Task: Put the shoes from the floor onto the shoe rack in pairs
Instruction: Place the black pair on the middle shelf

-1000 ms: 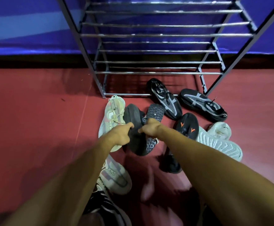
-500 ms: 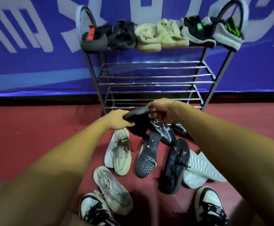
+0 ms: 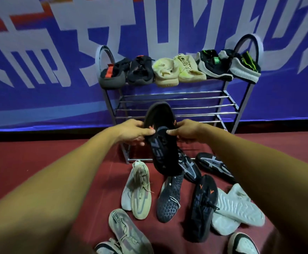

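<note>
**A:** What are the hands doing?

**B:** The left hand (image 3: 136, 132) is pinching one edge of the black shoe (image 3: 163, 153), and the right hand (image 3: 186, 131) is pinching the opposite edge. The shoe is hanging on end in the air, just in front of the shoe rack (image 3: 167, 97).

**A:** How should it be going in?

**B:** I'm thinking level it, sole down, on a bare lower shelf, leaving room beside it for its mate (the top shelf is already carrying three pairs).

**A:** And what is lying around?

**B:** On the floor, two beige shoes (image 3: 136, 189) are lying to the left, then a dark shoe (image 3: 169, 198) sole-up. The matching black shoe (image 3: 202, 208) is waiting beside it, touching the white shoes (image 3: 237, 208). Grey-patterned shoes (image 3: 213, 165) are crowding the rack's foot, so the lowest shelf is looking awkward to reach.
</note>
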